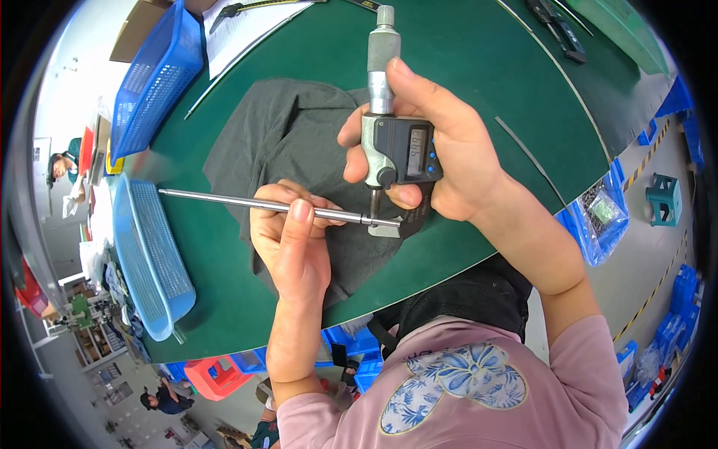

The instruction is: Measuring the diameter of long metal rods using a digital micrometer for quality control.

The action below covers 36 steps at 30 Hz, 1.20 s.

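Observation:
My right hand point(456, 150) is closed around a digital micrometer point(385, 146) with a grey thimble at its top and a small screen on its body. Between thumb and fingers, my left hand point(295, 251) pinches a slim metal rod point(247, 201). The rod's right end lies in the micrometer's jaw gap, between spindle and anvil; whether both faces touch it I cannot tell. Its thinner left end points toward a light blue basket. Beneath both hands a dark grey cloth point(288, 127) is spread, rumpled, on the green table point(493, 67).
The light blue basket point(153, 262) stands at the left edge, a darker blue basket point(161, 82) behind it. Another rod point(239, 63) lies by white paper at the back. A caliper point(557, 30) lies far right, and a thin strip point(531, 153) nearer. People are in the background.

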Each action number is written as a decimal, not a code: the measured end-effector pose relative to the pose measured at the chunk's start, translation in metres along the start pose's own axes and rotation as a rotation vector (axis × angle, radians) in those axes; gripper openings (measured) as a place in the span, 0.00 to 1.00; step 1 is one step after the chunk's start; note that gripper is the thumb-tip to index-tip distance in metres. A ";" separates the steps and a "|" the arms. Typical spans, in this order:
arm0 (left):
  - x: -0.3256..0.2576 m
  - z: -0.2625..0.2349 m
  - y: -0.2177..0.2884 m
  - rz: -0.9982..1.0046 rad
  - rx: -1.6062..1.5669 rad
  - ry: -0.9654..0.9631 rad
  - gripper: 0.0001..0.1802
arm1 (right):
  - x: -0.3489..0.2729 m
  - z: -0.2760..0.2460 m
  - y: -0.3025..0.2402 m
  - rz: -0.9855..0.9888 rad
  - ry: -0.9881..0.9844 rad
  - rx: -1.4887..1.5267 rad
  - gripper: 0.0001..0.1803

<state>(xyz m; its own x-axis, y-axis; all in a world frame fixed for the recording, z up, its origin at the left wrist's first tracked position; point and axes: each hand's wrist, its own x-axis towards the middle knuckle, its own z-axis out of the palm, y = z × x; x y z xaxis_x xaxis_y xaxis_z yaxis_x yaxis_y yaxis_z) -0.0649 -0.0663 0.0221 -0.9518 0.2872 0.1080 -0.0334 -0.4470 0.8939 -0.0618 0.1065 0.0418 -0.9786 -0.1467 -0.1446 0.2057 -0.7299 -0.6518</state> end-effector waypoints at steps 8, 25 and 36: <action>-0.001 -0.003 -0.001 0.004 -0.023 -0.008 0.06 | 0.000 -0.001 0.000 0.010 -0.034 -0.013 0.33; -0.001 -0.001 0.001 -0.008 -0.032 0.002 0.07 | 0.000 0.000 0.001 0.027 -0.013 -0.017 0.33; 0.000 -0.002 -0.001 -0.010 -0.071 -0.036 0.07 | 0.000 -0.004 0.000 0.024 -0.053 -0.001 0.32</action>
<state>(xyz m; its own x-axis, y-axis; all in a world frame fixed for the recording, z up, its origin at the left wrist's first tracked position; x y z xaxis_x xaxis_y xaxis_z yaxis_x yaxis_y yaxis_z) -0.0656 -0.0676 0.0204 -0.9396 0.3220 0.1161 -0.0656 -0.5022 0.8622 -0.0616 0.1087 0.0389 -0.9725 -0.1992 -0.1207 0.2291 -0.7248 -0.6497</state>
